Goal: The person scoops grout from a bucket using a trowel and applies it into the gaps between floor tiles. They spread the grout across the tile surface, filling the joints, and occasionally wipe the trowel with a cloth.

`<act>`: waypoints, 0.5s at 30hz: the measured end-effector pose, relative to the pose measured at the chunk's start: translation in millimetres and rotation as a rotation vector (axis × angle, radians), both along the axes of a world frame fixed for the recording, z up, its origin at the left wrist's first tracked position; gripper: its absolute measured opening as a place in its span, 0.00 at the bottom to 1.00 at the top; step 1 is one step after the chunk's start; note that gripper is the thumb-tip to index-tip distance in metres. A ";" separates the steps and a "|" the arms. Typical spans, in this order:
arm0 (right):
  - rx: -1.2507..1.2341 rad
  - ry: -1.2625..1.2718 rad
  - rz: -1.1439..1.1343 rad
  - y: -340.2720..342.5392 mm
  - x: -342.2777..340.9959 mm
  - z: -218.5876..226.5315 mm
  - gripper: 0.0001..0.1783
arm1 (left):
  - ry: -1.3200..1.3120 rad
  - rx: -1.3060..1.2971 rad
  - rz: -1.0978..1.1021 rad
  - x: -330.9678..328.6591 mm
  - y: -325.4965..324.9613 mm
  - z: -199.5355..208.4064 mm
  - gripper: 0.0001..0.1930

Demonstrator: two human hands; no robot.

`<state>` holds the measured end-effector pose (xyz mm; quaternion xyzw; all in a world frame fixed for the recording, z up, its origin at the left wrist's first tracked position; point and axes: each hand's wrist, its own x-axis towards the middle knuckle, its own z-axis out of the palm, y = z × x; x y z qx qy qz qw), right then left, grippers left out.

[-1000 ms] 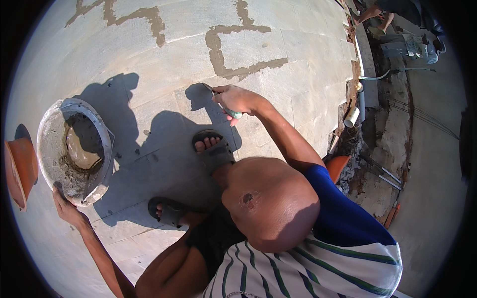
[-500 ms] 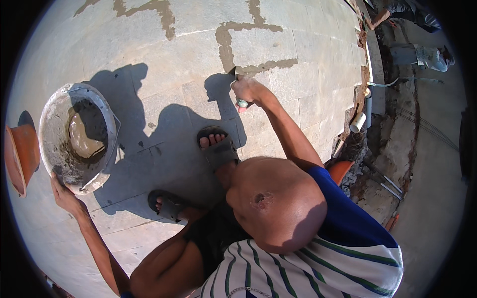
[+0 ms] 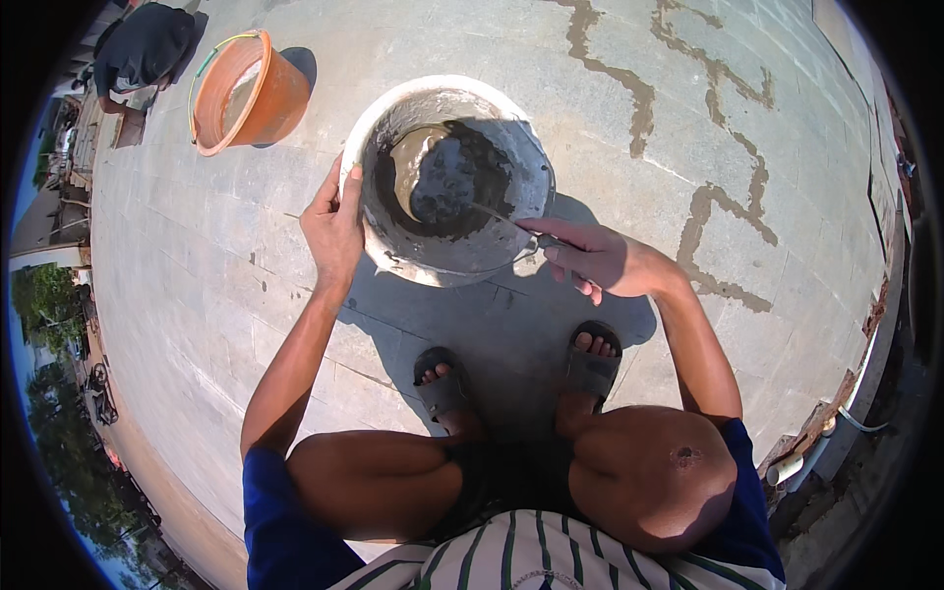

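A pale bucket [image 3: 543,177], its rim crusted with dried mortar, stands just ahead of my feet. Wet grey mortar [image 3: 454,187] lies inside it, with a pool of water on its left part. My left hand [image 3: 334,228] grips the bucket's left rim, thumb over the edge. In my right hand [image 3: 618,260], closed round its handle, is a trowel [image 3: 503,218]; it reaches over the right rim and its tip end is down by the mortar. The blade's exact outline is hard to make out.
An orange bucket [image 3: 280,103] stands at the far left. Beyond it a person in dark clothes [image 3: 147,49] bends low to the paving. Lines of wet mortar [image 3: 700,211] follow the paving joints on the right. A broken edge with a white pipe [image 3: 784,470] lies at lower right.
My view has turned left toward the bucket. My right hand with the trowel has moved from the mortared joint into the bucket. My left hand still holds the bucket's rim.
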<state>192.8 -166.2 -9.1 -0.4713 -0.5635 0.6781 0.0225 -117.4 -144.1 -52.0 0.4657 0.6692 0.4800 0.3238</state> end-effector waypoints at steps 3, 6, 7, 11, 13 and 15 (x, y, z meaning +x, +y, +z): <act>0.704 0.102 0.171 14.6 -35.5 -38.0 0.26 | 0.217 0.064 -0.098 15.1 -4.1 54.6 0.20; 0.661 -0.243 0.392 28.4 -82.6 -40.2 0.24 | 0.162 0.076 -0.137 12.0 -11.0 35.0 0.20; 0.728 -0.316 0.448 27.6 -86.2 -46.0 0.24 | 0.177 0.017 -0.158 17.0 -12.3 41.5 0.20; 0.838 -0.427 0.656 45.5 -81.5 -116.5 0.25 | 0.171 0.073 -0.223 27.5 4.8 18.2 0.21; 0.861 -0.192 0.680 58.2 -71.0 -119.7 0.26 | 0.207 0.100 -0.253 42.4 16.5 31.1 0.21; 0.908 0.137 0.588 69.8 -32.2 -112.7 0.27 | 0.109 0.032 -0.272 54.4 21.6 56.1 0.22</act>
